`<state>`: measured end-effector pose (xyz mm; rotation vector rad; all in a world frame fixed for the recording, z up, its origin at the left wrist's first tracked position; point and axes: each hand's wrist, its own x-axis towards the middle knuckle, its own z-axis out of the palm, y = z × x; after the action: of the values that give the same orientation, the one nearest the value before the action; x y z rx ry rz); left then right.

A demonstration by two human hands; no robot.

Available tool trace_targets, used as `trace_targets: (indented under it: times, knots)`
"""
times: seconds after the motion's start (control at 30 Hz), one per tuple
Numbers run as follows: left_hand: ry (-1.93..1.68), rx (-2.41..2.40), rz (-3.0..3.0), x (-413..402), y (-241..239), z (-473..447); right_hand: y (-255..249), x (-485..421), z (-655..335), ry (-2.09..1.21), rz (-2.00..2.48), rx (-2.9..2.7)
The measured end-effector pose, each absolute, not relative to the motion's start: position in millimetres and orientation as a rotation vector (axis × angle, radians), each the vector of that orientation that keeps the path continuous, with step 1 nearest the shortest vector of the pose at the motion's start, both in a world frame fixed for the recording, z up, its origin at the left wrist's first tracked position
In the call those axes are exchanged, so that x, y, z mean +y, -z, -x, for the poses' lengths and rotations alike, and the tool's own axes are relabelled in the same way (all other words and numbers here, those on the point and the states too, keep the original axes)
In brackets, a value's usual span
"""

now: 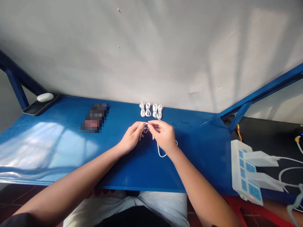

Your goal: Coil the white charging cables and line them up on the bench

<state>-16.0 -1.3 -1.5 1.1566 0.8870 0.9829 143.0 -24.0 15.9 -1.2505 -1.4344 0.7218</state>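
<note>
Centrally, left hand (131, 135) pinched white cable (158, 150) over blue table (132, 167), strand drooping nearward beneath, short span between fingertips ran left to right, four tied bundles (155, 111) lay beyond, long axes pointing wallward, right hand (164, 134) pinched too, slack loop curving below.

1 head-worn camera looks forward and down from close above the blue table (137, 171) toward the grey wall (165, 60).

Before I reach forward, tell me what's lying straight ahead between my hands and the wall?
In the head view, four small bundles of white cord lie in a row on the blue table, between your hands and the gray wall.
</note>
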Motion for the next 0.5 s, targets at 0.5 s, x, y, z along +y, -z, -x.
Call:
trace_targets:
  times: [0.5]
  knots:
    - [-1.042,0.827,-0.969,-1,-2,14,-21,-23,-147,-0.63,1.476,-1.517]
